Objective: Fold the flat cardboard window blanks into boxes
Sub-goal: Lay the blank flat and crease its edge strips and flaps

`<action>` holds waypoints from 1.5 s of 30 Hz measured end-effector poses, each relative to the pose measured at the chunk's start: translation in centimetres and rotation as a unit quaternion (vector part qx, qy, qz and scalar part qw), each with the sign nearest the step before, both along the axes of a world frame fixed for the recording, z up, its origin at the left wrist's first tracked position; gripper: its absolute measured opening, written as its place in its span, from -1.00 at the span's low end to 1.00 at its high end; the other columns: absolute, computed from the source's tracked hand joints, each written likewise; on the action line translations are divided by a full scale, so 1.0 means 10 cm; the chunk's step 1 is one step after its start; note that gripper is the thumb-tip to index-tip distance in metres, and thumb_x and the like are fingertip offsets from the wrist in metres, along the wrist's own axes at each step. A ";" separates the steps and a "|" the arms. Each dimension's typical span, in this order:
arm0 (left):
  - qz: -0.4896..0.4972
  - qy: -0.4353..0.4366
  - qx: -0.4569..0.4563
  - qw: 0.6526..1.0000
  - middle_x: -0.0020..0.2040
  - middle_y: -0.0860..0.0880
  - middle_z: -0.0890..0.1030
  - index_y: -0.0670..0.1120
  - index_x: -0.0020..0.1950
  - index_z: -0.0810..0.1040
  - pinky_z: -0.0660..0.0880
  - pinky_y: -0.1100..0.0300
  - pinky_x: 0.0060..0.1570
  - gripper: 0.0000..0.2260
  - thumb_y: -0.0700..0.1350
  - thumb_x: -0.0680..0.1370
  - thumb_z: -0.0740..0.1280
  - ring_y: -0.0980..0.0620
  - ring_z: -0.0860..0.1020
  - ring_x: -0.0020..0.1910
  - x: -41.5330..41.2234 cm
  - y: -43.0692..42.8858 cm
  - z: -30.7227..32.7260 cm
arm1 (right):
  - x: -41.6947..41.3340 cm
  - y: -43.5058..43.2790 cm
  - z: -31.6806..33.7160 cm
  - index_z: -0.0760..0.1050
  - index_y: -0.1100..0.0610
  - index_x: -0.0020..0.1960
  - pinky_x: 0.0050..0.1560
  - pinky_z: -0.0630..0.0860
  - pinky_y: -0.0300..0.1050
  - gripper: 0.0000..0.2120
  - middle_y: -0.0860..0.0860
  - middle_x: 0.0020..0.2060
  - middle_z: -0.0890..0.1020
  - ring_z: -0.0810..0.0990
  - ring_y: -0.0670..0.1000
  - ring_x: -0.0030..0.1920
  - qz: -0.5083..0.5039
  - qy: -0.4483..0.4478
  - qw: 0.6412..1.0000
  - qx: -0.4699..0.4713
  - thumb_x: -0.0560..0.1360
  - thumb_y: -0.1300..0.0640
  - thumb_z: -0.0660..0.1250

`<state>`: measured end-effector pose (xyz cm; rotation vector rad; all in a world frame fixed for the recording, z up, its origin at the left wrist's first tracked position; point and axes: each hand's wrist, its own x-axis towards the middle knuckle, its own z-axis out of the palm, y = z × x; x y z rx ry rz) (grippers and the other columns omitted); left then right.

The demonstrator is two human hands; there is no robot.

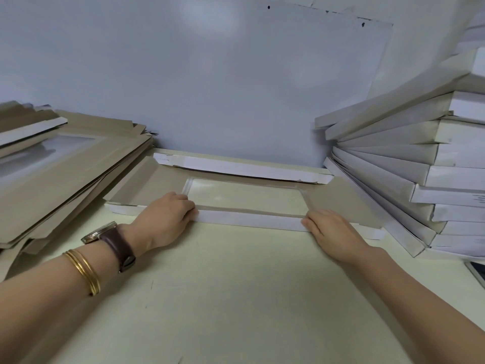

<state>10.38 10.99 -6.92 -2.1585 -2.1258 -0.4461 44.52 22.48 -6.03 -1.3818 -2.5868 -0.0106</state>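
While the window blank (162, 179) lies brown side up on the pale worktop (236, 285), between a stack of flat blanks (65, 166) at the left and a stack of folded boxes (420, 158) at the right, its near flap (249, 219) is raised, white face outward. The flap's left part is held in the grip of the left hand (168, 219), fingers curled over its top edge. The right hand (333, 232) is laid against the flap's right end, fingers nearly straight, its grip wide. The far flap (241, 168) is likewise turned up.
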 end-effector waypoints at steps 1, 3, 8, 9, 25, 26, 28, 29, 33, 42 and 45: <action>0.004 0.001 0.001 1.000 -0.14 -0.03 0.48 -0.10 -0.15 0.44 0.38 0.04 -0.03 -0.75 -0.04 0.65 0.10 -0.10 0.44 -0.06 0.00 0.01 0.00 | -0.01 0.00 0.01 0.40 0.10 -0.09 -0.01 0.38 -0.01 -0.74 -0.07 -0.21 0.48 0.44 0.05 -0.10 0.000 0.008 1.000 -0.003 0.66 0.02 0.05; 0.012 -0.005 0.004 1.000 -0.14 0.00 0.47 -0.04 -0.12 0.35 0.33 0.07 -0.05 -0.81 -0.05 0.65 0.08 -0.09 0.43 -0.06 0.02 0.03 0.00 | -0.03 0.01 0.01 0.36 0.08 -0.11 -0.04 0.36 -0.02 -0.77 -0.11 -0.25 0.46 0.43 0.04 -0.14 0.001 0.013 1.000 -0.006 0.66 0.03 0.05; 0.041 0.002 0.002 0.999 -0.15 0.00 0.45 -0.01 -0.05 0.35 0.21 0.09 -0.05 -0.84 -0.05 0.65 0.03 -0.10 0.45 -0.03 0.04 0.11 -0.05 | -0.08 0.09 -0.05 0.33 0.12 -0.11 -0.01 0.34 -0.01 -0.74 0.00 -0.23 0.50 0.44 0.10 -0.12 -0.018 0.000 1.000 -0.014 0.66 0.03 0.01; 0.048 0.011 -0.002 0.999 -0.14 0.01 0.44 -0.02 -0.03 0.37 0.21 0.10 -0.05 -0.83 -0.05 0.65 0.03 -0.10 0.45 -0.02 0.04 0.13 -0.06 | -0.09 0.10 -0.07 0.33 0.11 -0.11 0.01 0.34 0.00 -0.74 0.01 -0.21 0.50 0.44 0.10 -0.09 -0.024 -0.009 1.000 -0.015 0.66 0.03 0.00; 0.025 -0.033 -0.081 0.996 0.22 0.01 0.47 -0.09 0.18 0.46 -0.10 -0.27 0.45 -0.75 -0.16 0.61 0.05 0.01 0.24 0.45 0.70 0.43 -0.10 | -0.86 -0.12 -0.25 0.10 0.10 0.55 0.53 -0.13 0.05 -0.48 -0.02 0.54 0.15 0.00 0.00 0.55 0.023 -0.006 0.998 -0.058 0.66 -0.09 -0.11; 0.018 -0.034 -0.088 0.995 0.32 0.00 0.43 -0.09 0.29 0.42 -0.14 -0.27 0.46 -0.69 -0.08 0.64 0.00 0.00 0.19 0.49 0.78 0.45 -0.11 | -0.98 -0.17 -0.26 0.03 0.09 0.57 0.52 -0.19 0.09 -0.44 -0.05 0.56 0.08 -0.07 -0.03 0.56 0.029 -0.012 0.997 -0.070 0.65 -0.15 -0.15; 0.005 -0.008 -0.109 0.994 0.54 0.00 0.19 -0.05 0.55 0.12 -0.19 -0.21 0.47 -0.55 -0.01 0.66 -0.07 -0.01 0.04 0.55 0.89 0.49 -0.16 | -1.16 -0.25 -0.26 -0.05 0.09 0.59 0.52 -0.26 0.10 -0.41 -0.07 0.58 -0.01 -0.16 -0.08 0.56 0.047 -0.016 0.994 -0.097 0.65 -0.17 -0.22; 0.003 0.006 -0.114 0.993 0.58 0.01 0.08 -0.02 0.59 -0.01 -0.19 -0.17 0.48 -0.52 0.00 0.66 -0.09 -0.03 -0.02 0.56 0.90 0.50 -0.19 | -1.21 -0.26 -0.26 -0.08 0.10 0.59 0.52 -0.28 0.09 -0.40 -0.06 0.58 -0.04 -0.18 -0.09 0.55 0.050 -0.011 0.992 -0.117 0.64 -0.18 -0.23; 0.009 0.039 -0.115 0.993 0.60 0.02 -0.05 0.05 0.59 -0.15 -0.16 -0.06 0.51 -0.50 0.07 0.65 -0.14 -0.07 -0.09 0.57 0.83 0.51 -0.31 | -1.20 -0.26 -0.27 -0.12 0.11 0.59 0.53 -0.25 0.03 -0.34 -0.06 0.58 -0.07 -0.20 -0.11 0.55 0.051 -0.012 0.989 -0.141 0.62 -0.24 -0.23; 0.000 0.027 -0.136 0.990 0.59 0.03 -0.11 0.05 0.58 -0.17 -0.18 0.04 0.50 -0.51 0.11 0.66 -0.19 -0.02 -0.15 0.57 0.76 0.51 -0.28 | -1.09 -0.13 -0.33 -0.16 0.05 0.59 0.53 -0.22 -0.06 -0.32 -0.09 0.57 -0.12 -0.21 -0.11 0.55 0.071 -0.017 0.985 -0.155 0.59 -0.30 -0.24; 0.015 0.010 -0.144 0.989 0.59 0.03 -0.11 0.08 0.58 -0.15 -0.19 0.04 0.49 -0.51 0.14 0.65 -0.20 -0.02 -0.14 0.57 0.64 0.48 -0.26 | -1.00 -0.08 -0.34 -0.13 0.00 0.59 0.53 -0.19 -0.08 -0.35 -0.12 0.57 -0.10 -0.19 -0.10 0.55 0.074 -0.020 0.986 -0.148 0.59 -0.29 -0.22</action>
